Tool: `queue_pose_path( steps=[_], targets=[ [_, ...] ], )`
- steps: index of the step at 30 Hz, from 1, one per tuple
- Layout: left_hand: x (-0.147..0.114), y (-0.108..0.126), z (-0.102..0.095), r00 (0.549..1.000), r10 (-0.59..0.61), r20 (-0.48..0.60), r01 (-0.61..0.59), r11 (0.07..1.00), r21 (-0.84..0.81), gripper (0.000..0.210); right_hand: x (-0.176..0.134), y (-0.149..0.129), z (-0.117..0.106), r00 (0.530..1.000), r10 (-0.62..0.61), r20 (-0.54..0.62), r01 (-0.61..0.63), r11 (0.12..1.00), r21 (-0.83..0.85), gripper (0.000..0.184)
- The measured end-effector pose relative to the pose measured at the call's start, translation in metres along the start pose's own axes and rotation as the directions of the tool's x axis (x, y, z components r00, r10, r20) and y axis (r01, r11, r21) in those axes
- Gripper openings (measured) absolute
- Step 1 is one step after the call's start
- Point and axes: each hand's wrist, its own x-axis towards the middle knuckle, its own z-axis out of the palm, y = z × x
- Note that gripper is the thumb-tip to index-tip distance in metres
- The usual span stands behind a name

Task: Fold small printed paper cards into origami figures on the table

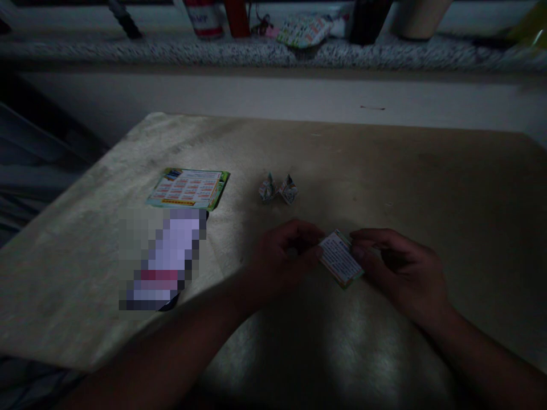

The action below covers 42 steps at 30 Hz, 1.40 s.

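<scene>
Left fingers (pixel 314 256), right fingers (pixel 363 256) — holding printed card (pixel 341 259), folded paper (pixel 289 192) beyond

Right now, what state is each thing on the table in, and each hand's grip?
Paper: held between both hands, printed side up.
Left hand: grip closed on the paper's left edge.
Right hand: grip closed on its right edge.
Origami: folded, points up.
Leaflet: flat, printed side up.
Phone: lying flat, screen lit, contents blurred.
</scene>
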Motion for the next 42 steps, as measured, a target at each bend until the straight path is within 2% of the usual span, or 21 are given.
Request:
queue_pose_path(
  steps=[3,7,12,16,22,27,32,35,37,40,42],
  targets=[
    [0.001,-0.003,-0.006,0.999,0.021,0.033,-0.020,0.999,-0.046,0.018,0.000,0.001,-0.002,1.000,0.025,0.014,-0.026,1.000,0.016,0.009],
    [0.001,-0.001,-0.009,0.985,0.139,0.102,-0.140,0.990,-0.002,0.027,0.000,0.001,-0.003,0.996,0.078,0.043,-0.082,0.992,0.101,0.009],
    [0.004,0.005,-0.012,0.916,0.325,0.234,-0.359,0.925,0.123,0.028,0.001,0.001,-0.003,0.990,0.120,0.077,-0.134,0.964,0.229,0.009],
    [0.005,0.008,-0.013,0.884,0.383,0.267,-0.447,0.860,0.247,0.032,0.002,0.001,-0.003,0.985,0.151,0.083,-0.168,0.944,0.283,0.009],
    [0.003,0.008,-0.012,0.892,0.341,0.297,-0.430,0.842,0.326,0.027,0.003,0.002,-0.003,0.977,0.197,0.082,-0.213,0.928,0.305,0.010],
    [0.004,0.007,-0.011,0.882,0.367,0.294,-0.453,0.831,0.322,0.017,0.002,0.006,-0.004,0.957,0.259,0.128,-0.289,0.879,0.380,0.007],
    [0.003,0.009,-0.010,0.898,0.335,0.284,-0.420,0.846,0.329,0.014,-0.001,0.010,-0.006,0.950,0.251,0.187,-0.313,0.778,0.545,0.034],
    [0.002,0.011,-0.010,0.915,0.310,0.260,-0.384,0.867,0.318,0.017,-0.002,0.011,-0.007,0.950,0.208,0.233,-0.308,0.748,0.588,0.043],
    [0.002,0.011,-0.010,0.930,0.283,0.236,-0.349,0.883,0.315,0.019,-0.001,0.010,-0.006,0.960,0.175,0.219,-0.272,0.776,0.569,0.037],
    [0.002,0.010,-0.011,0.944,0.236,0.231,-0.302,0.900,0.314,0.022,-0.001,0.005,-0.004,0.970,0.177,0.166,-0.236,0.844,0.481,0.009],
    [0.001,0.011,-0.012,0.938,0.222,0.268,-0.297,0.911,0.287,0.025,-0.001,0.001,-0.002,0.974,0.195,0.117,-0.226,0.896,0.382,0.007]
  ],
)
